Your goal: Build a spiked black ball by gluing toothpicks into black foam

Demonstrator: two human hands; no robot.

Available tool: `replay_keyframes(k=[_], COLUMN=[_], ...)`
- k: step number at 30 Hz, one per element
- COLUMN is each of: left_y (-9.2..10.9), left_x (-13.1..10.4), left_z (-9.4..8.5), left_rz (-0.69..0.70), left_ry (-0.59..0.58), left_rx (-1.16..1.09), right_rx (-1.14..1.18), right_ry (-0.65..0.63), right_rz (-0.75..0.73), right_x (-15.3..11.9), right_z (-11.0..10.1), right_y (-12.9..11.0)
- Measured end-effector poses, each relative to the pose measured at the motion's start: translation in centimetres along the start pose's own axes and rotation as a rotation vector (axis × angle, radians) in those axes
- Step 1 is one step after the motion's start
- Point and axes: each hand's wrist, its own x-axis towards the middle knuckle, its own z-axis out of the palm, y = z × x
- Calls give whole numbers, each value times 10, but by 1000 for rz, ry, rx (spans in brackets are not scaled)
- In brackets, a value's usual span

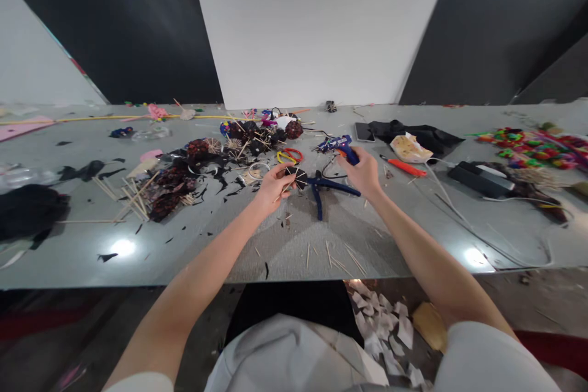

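Between the fingers of my left hand (274, 187) is a small black disc (299, 177) with pale thin sticks fanned across it. My right hand (361, 169) is wrapped round the handle of a blue glue gun (346, 150), whose front points left over the table. Just right of the disc, blue-handled pliers (318, 197) lie with their handles spread. Behind my left hand rest scissors (290, 155) with yellow and red handles. Short cut sticks (329, 253) are scattered on the table nearer my body.
Dark bundles and long sticks (135, 199) cover the table's left. To the right lie an orange cutter knife (403, 166), a phone (364, 131), black cloth (413, 135), a black box (480, 179) with a white cable and colourful pompoms (523, 144). White and black boards (321, 24) stand behind.
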Motion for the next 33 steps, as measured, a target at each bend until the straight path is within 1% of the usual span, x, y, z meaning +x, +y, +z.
replay_keyframes(k=[16, 22, 33], left_y=[-1, 1, 2], left_x=[-1, -5, -5], left_z=[1, 5, 4], left_rz=[27, 51, 39], left_ry=[9, 11, 6], left_rx=[-7, 38, 49], right_rx=[-12, -37, -59], right_ry=[-20, -58, -80], right_rz=[8, 14, 24], right_x=[-1, -3, -5], right_z=[2, 3, 3], right_y=[-1, -3, -7])
